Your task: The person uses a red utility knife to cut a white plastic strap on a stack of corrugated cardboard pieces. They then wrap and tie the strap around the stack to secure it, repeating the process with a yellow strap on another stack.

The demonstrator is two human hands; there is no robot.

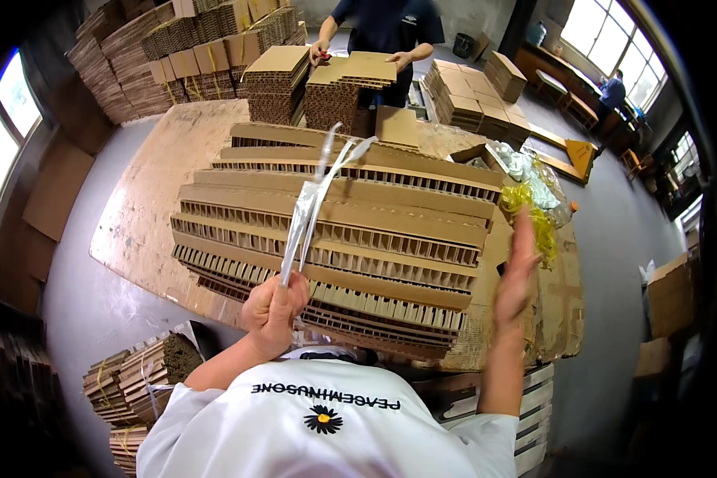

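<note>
My left hand [276,312] is closed around the lower end of see-through plastic strips [299,223]. They rise from the fist, and their upper ends split apart over a wide bundle of cardboard honeycomb pieces [358,190]. The pieces lie on the wooden table [139,211] in front of me, their slotted edges facing up. At the bundle's right end, my right hand [518,275] is raised and somewhat blurred. Its fingers are stretched out and nothing shows in it. Just beyond those fingers lies tangled yellow strapping [538,219].
Across the table a person in dark clothing [386,24] handles cardboard sheets [370,65] on a stack. A crumpled plastic heap [522,166] sits at the right. Strapped bundles [139,378] stand at lower left, and slatted wood [534,426] lies at lower right.
</note>
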